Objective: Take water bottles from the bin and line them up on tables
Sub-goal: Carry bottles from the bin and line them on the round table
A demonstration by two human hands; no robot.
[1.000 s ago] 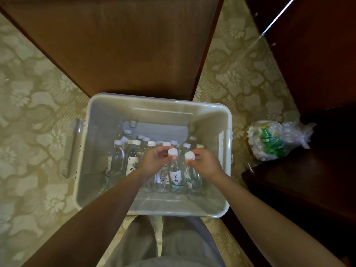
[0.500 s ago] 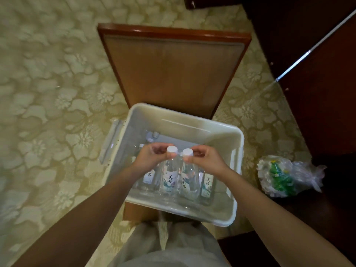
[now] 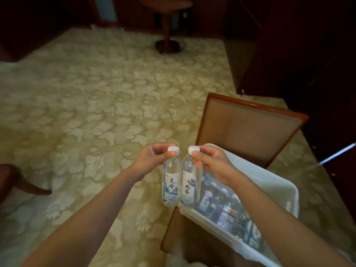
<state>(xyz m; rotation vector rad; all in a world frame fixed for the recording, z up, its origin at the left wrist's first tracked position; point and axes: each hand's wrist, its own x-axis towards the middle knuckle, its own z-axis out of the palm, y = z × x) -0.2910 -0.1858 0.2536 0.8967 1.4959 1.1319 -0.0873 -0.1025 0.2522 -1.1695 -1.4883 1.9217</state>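
Your left hand (image 3: 152, 158) pinches the left bottle (image 3: 170, 182) at its neck, your right hand (image 3: 212, 162) the right bottle (image 3: 189, 184), side by side above the floral carpet (image 3: 96, 93). The bin (image 3: 269, 182) of bottles sits on a wooden chair (image 3: 248, 128) just beside them. A pedestal table (image 3: 167, 22) stands across the dim room.

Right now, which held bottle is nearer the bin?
The right bottle, in the right hand: it overlaps the bin; the left bottle shows against carpet.

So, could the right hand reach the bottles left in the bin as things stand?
Probably yes: the bin lies open just below the right hand, nothing covering its bottles; but that hand holds a bottle.
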